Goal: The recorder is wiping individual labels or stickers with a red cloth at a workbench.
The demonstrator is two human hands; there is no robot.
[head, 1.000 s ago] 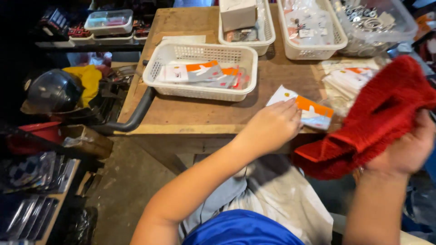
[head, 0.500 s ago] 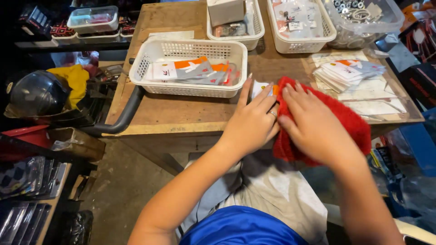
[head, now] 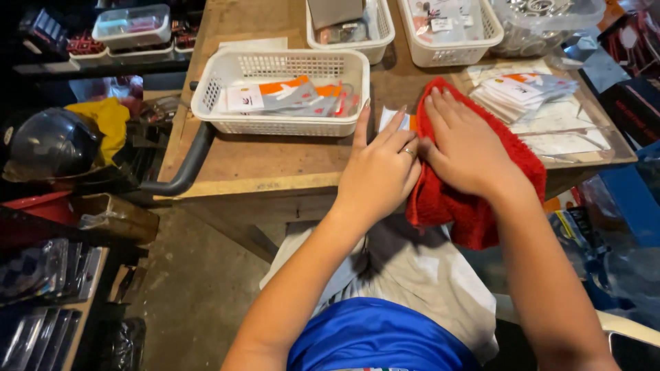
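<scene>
Head view, looking down at wooden workbench (head: 275, 161). Right hand (head: 471, 148) flat, palm down, fingers spread and open, pressing on red cloth (head: 474, 206); not gripping, just laid on top. Red cloth draped over near table edge, lower part hanging off toward lap. Left hand (head: 378, 172) just beside, touching right hand at the thumb side, index finger stretched forward, other fingers loosely curled down onto a small white packet (head: 393, 118); ring on one finger. Packet mostly hidden under hand and cloth, only a white corner showing, so hard to tell whether pinned or pinched. Packet on table between white basket (head: 206, 96) and red cloth.

White basket left of hands, holding clear sleeves with orange and white cards (head: 289, 96). Two more white baskets (head: 381, 31) at far edge, with small packaged items. Stack of similar packets (head: 522, 93) right of cloth, on clear plastic sheets. Dark helmet (head: 48, 144) and yellow fabric (head: 106, 120) off to left, below table level. Grey curved handle (head: 189, 165) at table's left edge. Blue shirt at bottom.
</scene>
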